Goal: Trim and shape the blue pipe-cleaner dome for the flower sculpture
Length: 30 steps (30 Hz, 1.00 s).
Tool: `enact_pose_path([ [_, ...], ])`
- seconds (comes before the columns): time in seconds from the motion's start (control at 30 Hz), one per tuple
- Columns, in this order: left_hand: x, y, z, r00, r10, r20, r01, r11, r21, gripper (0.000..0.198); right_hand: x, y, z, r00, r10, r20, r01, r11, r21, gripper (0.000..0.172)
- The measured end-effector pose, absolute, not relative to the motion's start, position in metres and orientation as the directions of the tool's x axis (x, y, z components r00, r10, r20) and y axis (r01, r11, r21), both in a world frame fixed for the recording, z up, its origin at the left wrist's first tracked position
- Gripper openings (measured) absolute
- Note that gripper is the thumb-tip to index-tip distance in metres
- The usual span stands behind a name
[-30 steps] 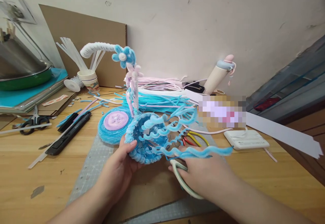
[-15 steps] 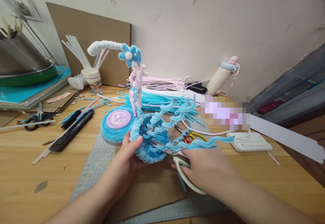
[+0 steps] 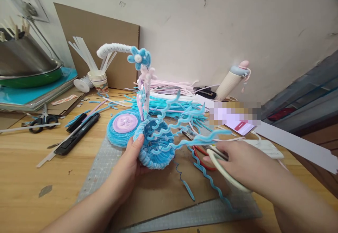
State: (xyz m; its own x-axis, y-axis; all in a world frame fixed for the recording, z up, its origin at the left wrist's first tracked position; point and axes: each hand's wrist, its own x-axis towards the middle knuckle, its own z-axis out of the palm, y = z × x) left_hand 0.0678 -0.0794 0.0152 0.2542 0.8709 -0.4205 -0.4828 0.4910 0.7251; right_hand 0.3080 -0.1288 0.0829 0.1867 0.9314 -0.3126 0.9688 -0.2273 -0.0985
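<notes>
Since half a second ago, the right hand (image 3: 244,162) is drawn rightward from the blue pipe-cleaner basket (image 3: 158,148), its fingers closed around the white-handled scissors (image 3: 215,162). The basket is gripped at its rim by the left hand (image 3: 129,161), just above the cardboard sheet (image 3: 158,197). A wavy blue strand (image 3: 208,180) is trailed across the cardboard.

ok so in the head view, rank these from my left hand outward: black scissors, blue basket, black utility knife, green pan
1. blue basket, held in the left hand.
2. black utility knife, left on the table.
3. black scissors, far left.
4. green pan, far left, at the back.
</notes>
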Motion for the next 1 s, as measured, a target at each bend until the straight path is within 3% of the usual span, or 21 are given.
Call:
enact_pose_path([
  [0.07,0.065,-0.077,0.019,0.264,0.835,-0.483,-0.403,0.551,0.731,0.052,0.318,-0.133,0.083,0.188,0.921,-0.341,0.963,-0.240,-0.119,0.033],
  [0.17,0.061,-0.073,0.025,0.263,0.808,-0.527,-0.375,0.589,0.716,0.050,0.321,-0.139,0.085,0.048,0.890,-0.453,0.951,-0.179,-0.251,0.029],
  [0.23,0.059,-0.071,0.027,0.293,0.788,-0.541,-0.348,0.615,0.708,0.048,0.314,-0.141,0.088,-0.024,0.894,-0.448,0.948,-0.123,-0.295,0.031],
  [0.37,0.058,-0.070,0.026,0.311,0.771,-0.556,-0.337,0.637,0.693,0.048,0.289,-0.138,0.092,-0.056,0.924,-0.377,0.974,-0.033,-0.225,0.034],
  [0.6,0.056,-0.072,0.021,0.391,0.725,-0.568,-0.295,0.683,0.669,0.052,0.266,-0.125,0.095,-0.138,0.934,-0.331,0.980,0.176,0.088,0.021],
  [0.77,0.056,-0.071,0.021,0.390,0.726,-0.567,-0.297,0.681,0.669,0.054,0.259,-0.121,0.093,-0.153,0.926,-0.345,0.982,0.182,0.054,0.024],
  [1.0,0.056,-0.070,0.019,0.406,0.730,-0.550,-0.294,0.674,0.678,0.053,0.282,-0.127,0.106,-0.048,0.916,-0.399,0.996,0.071,0.044,0.025],
])
